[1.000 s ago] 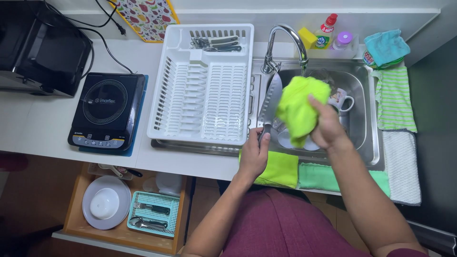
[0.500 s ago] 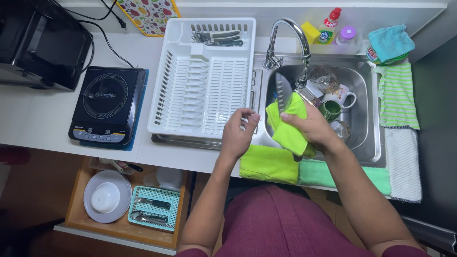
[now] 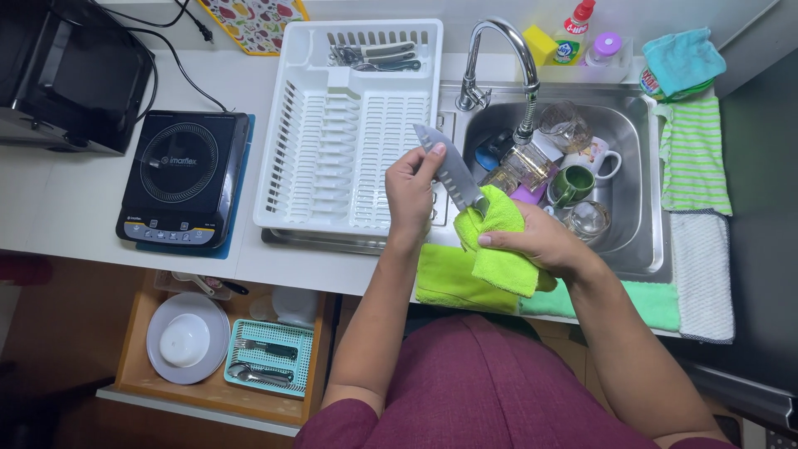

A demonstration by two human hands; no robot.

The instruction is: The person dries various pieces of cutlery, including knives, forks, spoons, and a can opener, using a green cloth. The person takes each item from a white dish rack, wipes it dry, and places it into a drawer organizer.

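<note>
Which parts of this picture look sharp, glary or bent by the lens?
Head view: even indoor light, soft shadows; the knife between the left hand and the right hand is sharp, no motion blur; bright glints on the tap and sink; counter edges bow slightly toward the frame edges.

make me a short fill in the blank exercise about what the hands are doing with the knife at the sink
1. The left hand pinches the knife near its ____.
2. The right hand wraps a ____ cloth around the knife's lower end.
3. The white dish rack sits to the ____ of the sink.
4. Among the glasses in the sink stands a ____ mug beside a white one.

Missing words: tip; green; left; green
</note>
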